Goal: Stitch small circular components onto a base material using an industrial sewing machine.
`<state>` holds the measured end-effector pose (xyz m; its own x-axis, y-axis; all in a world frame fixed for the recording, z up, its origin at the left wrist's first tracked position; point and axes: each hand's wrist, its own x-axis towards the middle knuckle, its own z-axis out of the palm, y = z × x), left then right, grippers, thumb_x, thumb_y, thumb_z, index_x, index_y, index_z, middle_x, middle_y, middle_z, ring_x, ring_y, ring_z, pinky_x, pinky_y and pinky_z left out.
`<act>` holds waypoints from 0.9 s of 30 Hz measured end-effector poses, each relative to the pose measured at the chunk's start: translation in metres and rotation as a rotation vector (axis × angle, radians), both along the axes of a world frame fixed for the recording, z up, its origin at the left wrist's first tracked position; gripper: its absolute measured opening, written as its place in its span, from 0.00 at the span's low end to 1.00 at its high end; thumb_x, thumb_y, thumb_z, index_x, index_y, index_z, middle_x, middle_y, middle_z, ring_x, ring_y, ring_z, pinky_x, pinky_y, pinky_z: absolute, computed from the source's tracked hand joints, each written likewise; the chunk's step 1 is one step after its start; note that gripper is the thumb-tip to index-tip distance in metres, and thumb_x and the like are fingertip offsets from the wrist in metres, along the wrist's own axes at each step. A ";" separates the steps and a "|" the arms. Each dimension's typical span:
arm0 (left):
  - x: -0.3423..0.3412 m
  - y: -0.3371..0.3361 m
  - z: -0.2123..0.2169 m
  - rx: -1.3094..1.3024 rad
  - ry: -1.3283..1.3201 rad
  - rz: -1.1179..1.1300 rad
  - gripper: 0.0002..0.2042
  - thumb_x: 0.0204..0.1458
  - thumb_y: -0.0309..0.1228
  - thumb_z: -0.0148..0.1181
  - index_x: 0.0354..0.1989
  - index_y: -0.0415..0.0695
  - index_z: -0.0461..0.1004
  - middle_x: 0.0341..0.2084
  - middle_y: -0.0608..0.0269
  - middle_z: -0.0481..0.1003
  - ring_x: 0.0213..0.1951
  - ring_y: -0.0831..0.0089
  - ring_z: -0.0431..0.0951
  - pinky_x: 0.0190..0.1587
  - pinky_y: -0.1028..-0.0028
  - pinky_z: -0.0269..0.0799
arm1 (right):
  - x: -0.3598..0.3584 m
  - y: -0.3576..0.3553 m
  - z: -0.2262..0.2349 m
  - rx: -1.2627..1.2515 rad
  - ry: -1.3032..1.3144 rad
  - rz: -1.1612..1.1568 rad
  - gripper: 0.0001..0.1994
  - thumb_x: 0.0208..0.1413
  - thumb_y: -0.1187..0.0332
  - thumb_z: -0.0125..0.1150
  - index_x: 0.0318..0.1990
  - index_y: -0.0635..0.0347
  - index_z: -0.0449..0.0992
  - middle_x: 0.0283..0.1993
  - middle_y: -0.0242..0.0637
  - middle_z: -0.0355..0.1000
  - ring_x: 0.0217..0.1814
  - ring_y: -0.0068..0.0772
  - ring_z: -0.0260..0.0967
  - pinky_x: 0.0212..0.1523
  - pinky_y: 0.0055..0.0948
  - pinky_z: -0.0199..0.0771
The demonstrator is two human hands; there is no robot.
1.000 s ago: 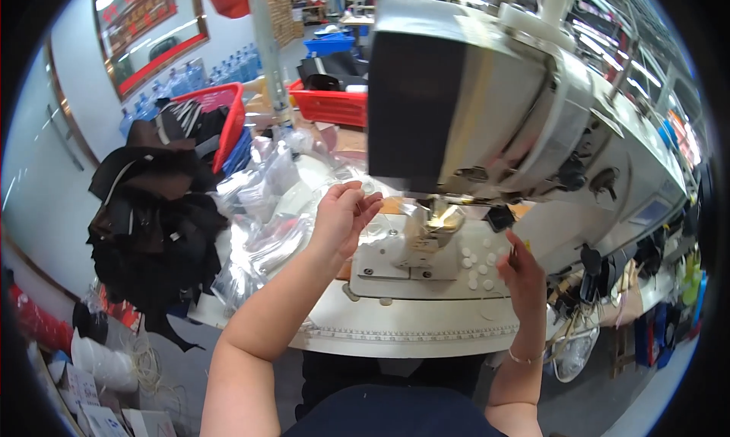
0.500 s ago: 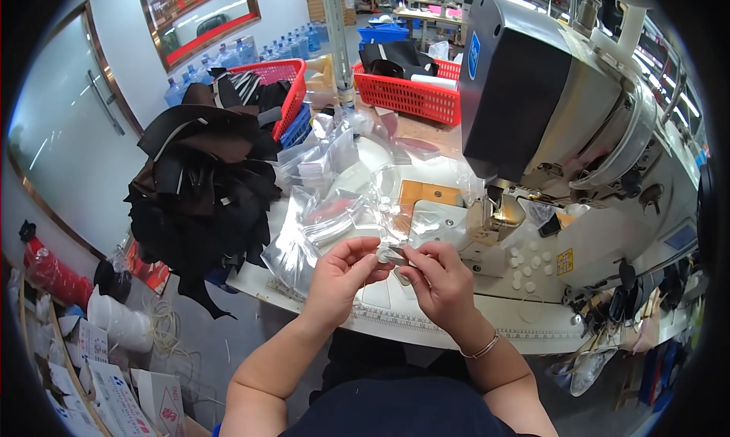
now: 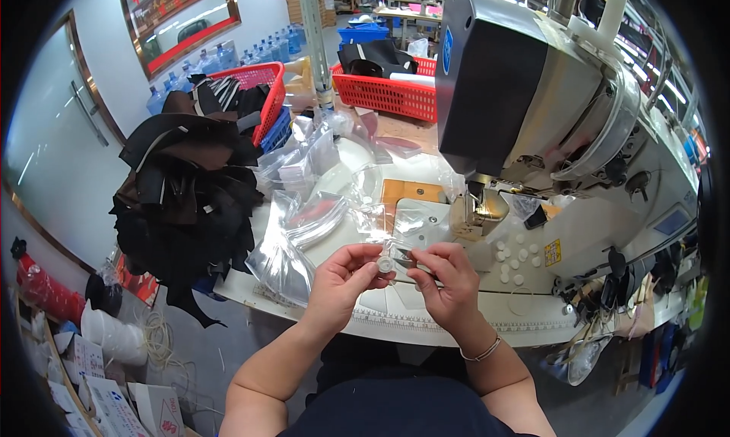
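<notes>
Black fabric pieces [image 3: 182,194] are heaped at left, clear plastic bags [image 3: 304,224] beside them. At lower centre the left hand [image 3: 342,281] pinches a small white round button [image 3: 385,265]; the right hand [image 3: 449,281] pinches small snips [image 3: 407,258] against it, seemingly trimming thread. Careful, steady fingers are needed. A grey sewing machine [image 3: 547,110] fills the upper right.
</notes>
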<state>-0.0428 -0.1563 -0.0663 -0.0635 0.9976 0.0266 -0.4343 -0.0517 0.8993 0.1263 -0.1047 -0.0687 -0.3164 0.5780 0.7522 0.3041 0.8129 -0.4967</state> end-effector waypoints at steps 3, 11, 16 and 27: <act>0.002 0.000 0.001 -0.002 -0.013 -0.016 0.12 0.52 0.22 0.50 0.45 0.34 0.65 0.35 0.57 0.72 0.36 0.73 0.75 0.41 0.77 0.72 | -0.001 -0.001 0.001 0.044 -0.063 0.023 0.11 0.42 0.75 0.64 0.36 0.62 0.74 0.32 0.37 0.66 0.27 0.29 0.67 0.24 0.22 0.70; 0.006 0.005 -0.002 0.690 1.089 0.351 0.10 0.34 0.16 0.59 0.27 0.44 0.74 0.27 0.64 0.71 0.29 0.67 0.74 0.34 0.74 0.69 | 0.050 -0.031 0.017 0.198 0.432 -0.191 0.14 0.57 0.61 0.47 0.44 0.62 0.64 0.35 0.43 0.61 0.27 0.29 0.60 0.23 0.24 0.64; -0.005 0.006 -0.001 1.258 1.428 0.415 0.08 0.33 0.23 0.58 0.25 0.45 0.72 0.27 0.69 0.69 0.34 0.74 0.72 0.39 0.72 0.65 | 0.061 -0.054 0.049 0.250 0.004 -0.076 0.13 0.47 0.65 0.62 0.37 0.62 0.72 0.33 0.38 0.63 0.28 0.30 0.65 0.25 0.22 0.69; 0.002 0.003 -0.013 1.383 1.416 0.547 0.09 0.31 0.22 0.59 0.24 0.47 0.72 0.29 0.71 0.69 0.31 0.76 0.71 0.34 0.75 0.64 | 0.025 -0.037 0.000 -0.075 -0.083 -0.058 0.12 0.42 0.72 0.63 0.37 0.60 0.74 0.32 0.35 0.65 0.23 0.29 0.67 0.21 0.25 0.67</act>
<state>-0.0405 -0.1529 -0.0793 0.4534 0.1641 0.8761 0.6756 -0.7043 -0.2178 0.1512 -0.1415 -0.0689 -0.3397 0.6510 0.6788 0.3923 0.7540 -0.5268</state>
